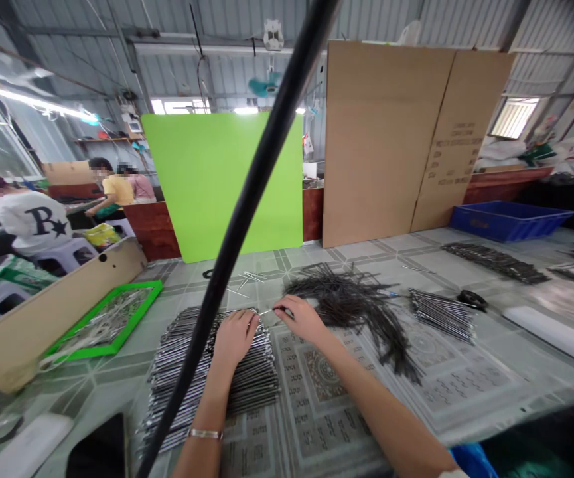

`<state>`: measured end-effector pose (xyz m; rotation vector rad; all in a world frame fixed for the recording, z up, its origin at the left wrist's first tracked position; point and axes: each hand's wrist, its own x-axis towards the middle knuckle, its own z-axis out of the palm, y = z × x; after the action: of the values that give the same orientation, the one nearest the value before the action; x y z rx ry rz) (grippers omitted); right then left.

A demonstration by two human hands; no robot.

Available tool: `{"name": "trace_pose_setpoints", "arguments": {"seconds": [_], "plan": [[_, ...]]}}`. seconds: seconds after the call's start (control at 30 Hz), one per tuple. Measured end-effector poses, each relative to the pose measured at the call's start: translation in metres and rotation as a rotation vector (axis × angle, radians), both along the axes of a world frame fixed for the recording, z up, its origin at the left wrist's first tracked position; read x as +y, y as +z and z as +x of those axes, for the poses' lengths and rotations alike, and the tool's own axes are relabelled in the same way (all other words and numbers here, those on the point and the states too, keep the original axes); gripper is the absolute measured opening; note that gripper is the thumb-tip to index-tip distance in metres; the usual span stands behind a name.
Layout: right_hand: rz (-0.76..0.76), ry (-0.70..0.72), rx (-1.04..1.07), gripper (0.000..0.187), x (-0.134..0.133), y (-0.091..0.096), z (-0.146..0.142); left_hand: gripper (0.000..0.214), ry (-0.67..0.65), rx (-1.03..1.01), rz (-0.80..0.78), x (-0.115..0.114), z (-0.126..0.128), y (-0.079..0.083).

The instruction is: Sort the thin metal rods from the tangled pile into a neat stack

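Observation:
My left hand (pixel 235 334) is closed, with a bracelet at its wrist, over the top edge of a wide pile of thin metal rods (pixel 254 392). A short bright length of thin metal rod (pixel 265 311) spans the gap between its fingertips and my right hand. In a pinch, my right hand (pixel 300 317) holds a small dark piece (pixel 281 309) at the rod's end, too small to make out fully. Just beyond the right hand lies a loose heap of thin black strips (pixel 346 295). A few loose rods (pixel 249 277) lie above the left hand.
A green tray (pixel 154 290) of metal parts stands at left, near a phone (pixel 98 448). To the right are a rod bundle (pixel 440 315), a black roll (pixel 472 300) and a blue bin (pixel 510 220). A black pole (pixel 247 212) crosses my view. People sit at far left.

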<state>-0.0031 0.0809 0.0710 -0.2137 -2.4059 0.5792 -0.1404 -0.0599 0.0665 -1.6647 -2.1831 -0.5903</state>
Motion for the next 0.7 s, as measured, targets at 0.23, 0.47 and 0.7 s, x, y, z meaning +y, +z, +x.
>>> {"name": "trace_pose_setpoints", "arguments": {"seconds": [0.23,0.47,0.7], "plan": [[0.033,0.008,-0.015,0.014,-0.001,0.003,0.002,0.028,-0.024,0.009,-0.01,-0.002,-0.001,0.002],[0.048,0.039,-0.085,0.013,-0.002,0.004,0.002,0.029,-0.081,0.013,-0.05,-0.001,0.002,0.003],[-0.206,0.093,-0.011,0.014,-0.015,-0.004,-0.008,0.036,-0.162,-0.233,0.325,-0.006,0.001,0.006]]}}
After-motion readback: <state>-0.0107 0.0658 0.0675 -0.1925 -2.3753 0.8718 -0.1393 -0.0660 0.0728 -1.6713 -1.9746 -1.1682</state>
